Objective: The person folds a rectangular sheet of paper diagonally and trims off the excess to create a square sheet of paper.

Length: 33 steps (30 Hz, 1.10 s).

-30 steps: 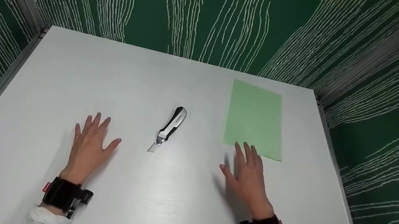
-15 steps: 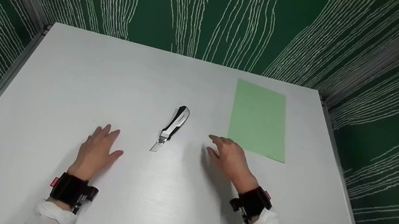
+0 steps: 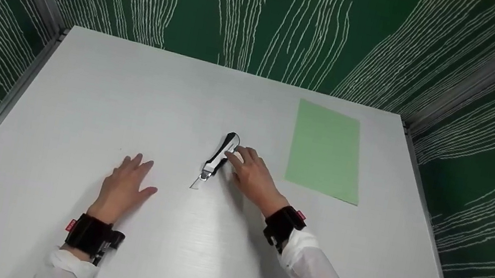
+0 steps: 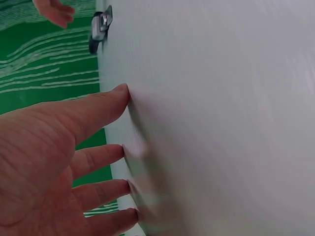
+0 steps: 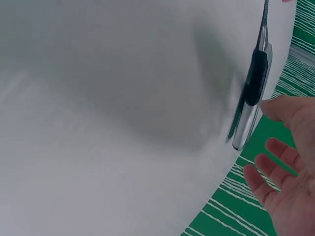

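A utility knife (image 3: pixel 222 153) with a silver and black handle lies in the middle of the table, its blade (image 3: pixel 197 182) out and angled toward the front left. My right hand (image 3: pixel 255 176) is at the right side of the handle. In the right wrist view, the thumb (image 5: pixel 276 107) is at the knife handle (image 5: pixel 256 81), while the other fingers (image 5: pixel 268 172) are loosely bent and spread apart from it. To the left of the knife, my left hand (image 3: pixel 120 190) rests with spread fingers, and the left wrist view has its fingertips touching the tabletop.
A sheet of green paper (image 3: pixel 326 153) lies flat at the back right of the white table (image 3: pixel 173 100). Green walls (image 3: pixel 193 12) with white wavy lines rise behind the table and on both sides. Each wrist wears a black band (image 3: pixel 89 235).
My right hand has moved left from the green paper's near edge to the knife handle. The left hand has shifted slightly. The knife still lies in its place on the table.
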Available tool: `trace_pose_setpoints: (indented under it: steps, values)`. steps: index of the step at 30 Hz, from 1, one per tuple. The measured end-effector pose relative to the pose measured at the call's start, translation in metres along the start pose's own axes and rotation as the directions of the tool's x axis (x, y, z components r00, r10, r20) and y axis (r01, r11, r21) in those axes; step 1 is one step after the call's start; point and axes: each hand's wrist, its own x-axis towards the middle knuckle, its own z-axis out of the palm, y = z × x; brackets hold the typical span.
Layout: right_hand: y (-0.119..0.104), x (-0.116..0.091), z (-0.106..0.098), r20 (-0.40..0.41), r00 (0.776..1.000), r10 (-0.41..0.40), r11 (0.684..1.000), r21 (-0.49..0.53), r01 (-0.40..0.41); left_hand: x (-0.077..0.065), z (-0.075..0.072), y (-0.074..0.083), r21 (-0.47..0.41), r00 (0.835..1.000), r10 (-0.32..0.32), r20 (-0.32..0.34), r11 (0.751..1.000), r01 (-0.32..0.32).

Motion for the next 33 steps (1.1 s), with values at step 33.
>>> trace_pose_setpoints:
  steps: [33]
  values:
    - [0.019, -0.025, 0.014, 0.016, 0.999, 0.039, 0.999, 0.001, -0.039, -0.002, 0.003, -0.002, -0.004, 1.0, -0.001, -0.009, 1.0, 0.001]
